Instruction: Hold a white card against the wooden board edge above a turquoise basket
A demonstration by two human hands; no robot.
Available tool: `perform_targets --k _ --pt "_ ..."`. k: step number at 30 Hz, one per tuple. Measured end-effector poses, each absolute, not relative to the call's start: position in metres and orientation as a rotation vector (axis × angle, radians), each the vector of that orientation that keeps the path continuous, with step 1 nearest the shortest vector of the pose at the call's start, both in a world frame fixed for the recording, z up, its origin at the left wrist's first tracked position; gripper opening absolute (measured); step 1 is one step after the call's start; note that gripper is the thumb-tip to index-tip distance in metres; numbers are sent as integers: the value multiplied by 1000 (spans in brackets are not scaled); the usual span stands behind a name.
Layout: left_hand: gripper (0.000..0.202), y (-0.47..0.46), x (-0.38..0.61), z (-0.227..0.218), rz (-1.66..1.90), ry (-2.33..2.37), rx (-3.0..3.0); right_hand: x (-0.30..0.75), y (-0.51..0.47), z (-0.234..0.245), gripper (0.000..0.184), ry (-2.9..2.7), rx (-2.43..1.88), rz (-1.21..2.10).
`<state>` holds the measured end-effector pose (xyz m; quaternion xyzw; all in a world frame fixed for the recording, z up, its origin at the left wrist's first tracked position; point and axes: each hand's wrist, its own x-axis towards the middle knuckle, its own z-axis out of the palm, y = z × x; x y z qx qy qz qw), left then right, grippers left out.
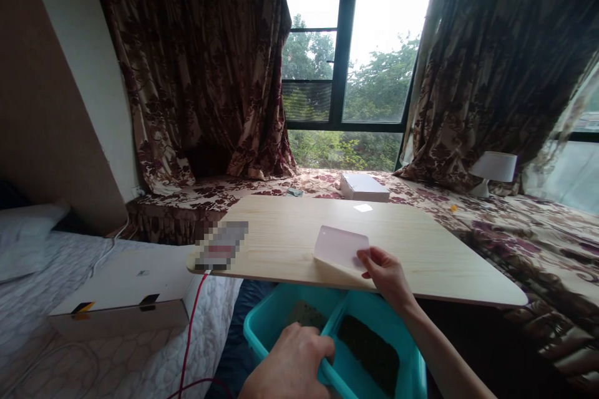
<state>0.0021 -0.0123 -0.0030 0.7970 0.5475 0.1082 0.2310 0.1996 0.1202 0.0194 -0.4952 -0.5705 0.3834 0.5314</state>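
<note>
Pinched at its right edge by my right hand [384, 272] is a thin, pale translucent plastic sheet [337, 244] with a small hole near one corner. It is tilted just above the front part of the wooden tabletop. My left hand [294, 358] is closed over the near side of a turquoise bin [418, 349], gripping near its central divider [335, 315]. Dark granular matter [369, 346] lies in the bin's right compartment. The left compartment shows a greyish speckled patch [306, 313], partly covered by my left hand.
The light wooden table [449, 262] spans the middle. A blurred-out device [221, 246] with a red cable [191, 330] lies at its left end. A white box [364, 187] and a lamp [496, 168] stand on the window seat. Another white box [126, 287] rests on the bed.
</note>
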Motion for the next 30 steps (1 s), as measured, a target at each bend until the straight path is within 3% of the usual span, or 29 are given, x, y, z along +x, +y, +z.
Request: perform_targets --k 13,20,30 --pt "25 -11 2 -2 284 1499 2199 193 117 17 33 -1387 -1140 934" --pt "29 -11 1 -3 282 1481 2169 193 109 18 38 -1507 -1090 1106" --pt "25 -11 1 1 291 1493 2188 201 125 19 38 -1348 -1170 877"
